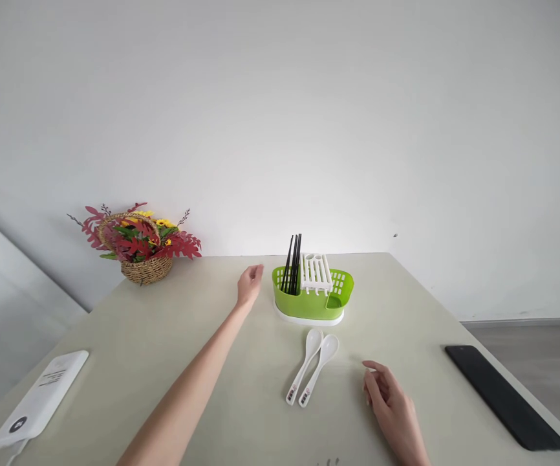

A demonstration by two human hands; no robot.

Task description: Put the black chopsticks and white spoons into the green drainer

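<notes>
Left grip point(249, 285) hovers just left of the caddy point(313, 308), its fingers curled; whether it is fully closed, I cannot tell; right grip point(390, 402), loosely open and empty with fingers bent, is low over the counter point(246, 408), to the right of the spoons point(318, 369) and apart from them; the white spoons lie side by side in front of the caddy, bowls toward it, handles nearer the person; the caddy, green on a white base point(309, 320), stands upright near the wall point(280, 129); black chopsticks point(295, 268) stand in its left part, leaning slightly; a white rack point(317, 285) sits tilted across its middle; farther out, a phone point(503, 395) lies along the right edge; a power bank point(42, 398) with a cable point(17, 451) lies at the left; behind it, a wicker basket point(147, 270) holds red and yellow flowers point(137, 247).
</notes>
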